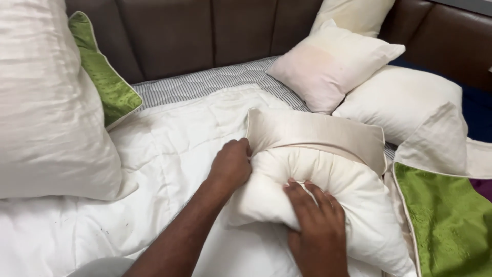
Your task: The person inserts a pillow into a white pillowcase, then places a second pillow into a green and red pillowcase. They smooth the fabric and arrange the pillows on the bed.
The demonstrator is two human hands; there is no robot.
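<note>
A cream pillow insert [353, 195] lies on the white quilt [169, 154], its far end pushed into a shiny beige pillowcase [318, 131]. My left hand [231, 164] grips the open edge of the pillowcase at the pillow's left side. Flat on the near end of the pillow lies my right hand [318, 225], fingers pressing into its filling.
A large white pillow [46, 102] and a green cushion [105, 82] sit at the left. Two white pillows [333, 61] [410, 102] rest at the back right against the brown headboard [205, 31]. A green cover [446, 215] lies at the right. Striped mattress [215, 79] shows behind.
</note>
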